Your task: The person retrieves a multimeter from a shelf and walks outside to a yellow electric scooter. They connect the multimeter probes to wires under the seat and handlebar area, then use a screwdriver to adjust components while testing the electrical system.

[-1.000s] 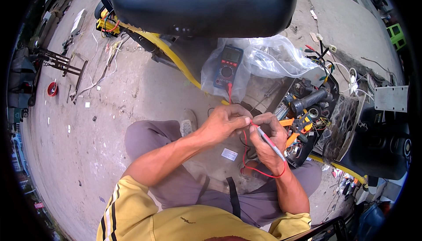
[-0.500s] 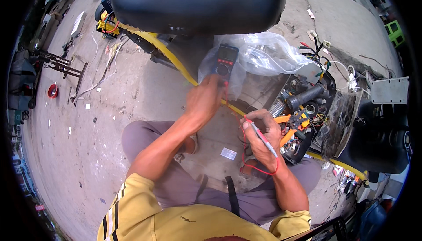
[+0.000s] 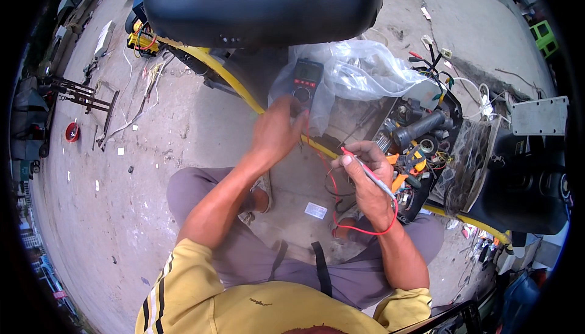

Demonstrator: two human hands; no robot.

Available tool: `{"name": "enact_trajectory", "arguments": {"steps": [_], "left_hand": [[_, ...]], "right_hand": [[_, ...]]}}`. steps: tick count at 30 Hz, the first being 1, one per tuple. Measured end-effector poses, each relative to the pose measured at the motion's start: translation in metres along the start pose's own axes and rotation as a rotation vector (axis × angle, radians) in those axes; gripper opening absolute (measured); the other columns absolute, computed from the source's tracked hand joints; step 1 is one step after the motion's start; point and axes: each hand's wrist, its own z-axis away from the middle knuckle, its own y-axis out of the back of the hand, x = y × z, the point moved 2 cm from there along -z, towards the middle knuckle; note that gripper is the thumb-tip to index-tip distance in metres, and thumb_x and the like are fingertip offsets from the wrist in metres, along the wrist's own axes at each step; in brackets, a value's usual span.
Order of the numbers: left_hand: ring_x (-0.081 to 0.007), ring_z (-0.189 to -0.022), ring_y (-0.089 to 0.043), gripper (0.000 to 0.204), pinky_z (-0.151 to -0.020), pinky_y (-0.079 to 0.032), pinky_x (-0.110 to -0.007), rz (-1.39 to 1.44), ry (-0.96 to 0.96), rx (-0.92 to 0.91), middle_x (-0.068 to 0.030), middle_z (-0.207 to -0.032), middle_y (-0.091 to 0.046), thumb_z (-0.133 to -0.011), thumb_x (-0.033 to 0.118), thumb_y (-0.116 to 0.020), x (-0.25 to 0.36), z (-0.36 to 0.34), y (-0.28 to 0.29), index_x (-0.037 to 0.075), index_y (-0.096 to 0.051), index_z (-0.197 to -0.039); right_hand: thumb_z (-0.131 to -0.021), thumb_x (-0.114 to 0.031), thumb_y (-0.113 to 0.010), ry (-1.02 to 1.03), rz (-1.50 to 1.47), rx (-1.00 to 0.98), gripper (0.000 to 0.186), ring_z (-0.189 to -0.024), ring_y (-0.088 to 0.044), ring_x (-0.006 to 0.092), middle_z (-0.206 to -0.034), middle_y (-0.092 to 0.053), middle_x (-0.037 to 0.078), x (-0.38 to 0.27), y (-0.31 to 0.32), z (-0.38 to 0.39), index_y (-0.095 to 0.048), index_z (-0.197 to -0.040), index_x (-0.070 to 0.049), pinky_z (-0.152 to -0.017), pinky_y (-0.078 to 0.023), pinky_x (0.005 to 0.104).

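My left hand (image 3: 274, 132) is closed over the lower end of a dark multimeter (image 3: 303, 82) with red buttons and a round dial; its fingertips are partly hidden. The meter lies against a clear plastic bag (image 3: 365, 69). In my right hand (image 3: 370, 172) is a red and grey test probe (image 3: 376, 180), pinched between thumb and fingers, its red end towards the meter. From the probe's grey end a red lead (image 3: 372, 232) loops down and back up towards the meter. Behind the right hand, orange-handled pliers (image 3: 400, 182) lie on a box of parts (image 3: 442, 179).
A black seat (image 3: 262, 8) overhangs the far side, with a yellow frame tube (image 3: 228, 81) curving beneath it. A black flashlight (image 3: 419, 128) and loose wires fill the parts box at right. A small white label (image 3: 315, 210) lies on the ground between my legs.
My right hand has tilted slightly, bringing the probe to a new angle, and the lead's loop has swung right. My left hand stays at the meter's lower end. The whole view has shifted a little.
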Motion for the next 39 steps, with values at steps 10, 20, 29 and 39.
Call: {"name": "enact_trajectory", "arguments": {"steps": [10,20,29,39], "left_hand": [[-0.0411,-0.092,-0.070,0.026,-0.078,-0.053,-0.047,0.019,-0.039,-0.007,-0.0206,-0.098,-0.072,-0.092,0.020,-0.076,-0.007,-0.009,-0.004,0.001,-0.066,-0.106],[-0.0402,-0.091,-0.071,0.027,-0.078,-0.053,-0.046,0.006,-0.034,0.012,-0.0205,-0.098,-0.073,-0.092,0.020,-0.077,-0.007,-0.007,-0.005,0.000,-0.066,-0.106],[-0.0197,-0.075,-0.056,0.024,-0.069,-0.048,-0.037,0.553,0.075,-0.215,-0.0110,-0.095,-0.058,-0.099,0.012,-0.056,0.008,0.029,0.006,-0.002,-0.046,-0.115],[-0.0110,-0.076,-0.056,0.028,-0.066,-0.047,-0.027,1.027,0.218,-0.552,-0.0072,-0.099,-0.065,-0.100,0.016,-0.071,0.031,0.052,0.004,-0.003,-0.060,-0.119]], "right_hand": [[-0.098,-0.013,-0.072,-0.006,-0.070,-0.020,0.028,-0.091,-0.069,0.0110,-0.097,-0.075,0.010,0.002,0.000,0.001,-0.064,-0.121,0.002,-0.080,-0.054,0.0246],[-0.099,-0.018,-0.071,0.006,-0.101,-0.027,0.030,-0.090,-0.070,0.0145,-0.096,-0.074,0.012,0.000,-0.002,0.001,-0.064,-0.119,0.003,-0.082,-0.056,0.0282],[-0.100,-0.018,-0.071,0.053,-0.085,-0.009,0.030,-0.101,-0.072,0.0175,-0.105,-0.073,0.013,0.001,-0.006,0.002,-0.062,-0.119,0.003,-0.091,-0.055,0.0294],[-0.099,-0.013,-0.072,0.111,-0.135,-0.005,0.022,-0.097,-0.067,0.0111,-0.104,-0.072,0.007,0.006,-0.016,0.002,-0.065,-0.114,0.001,-0.086,-0.053,0.0271]]}}
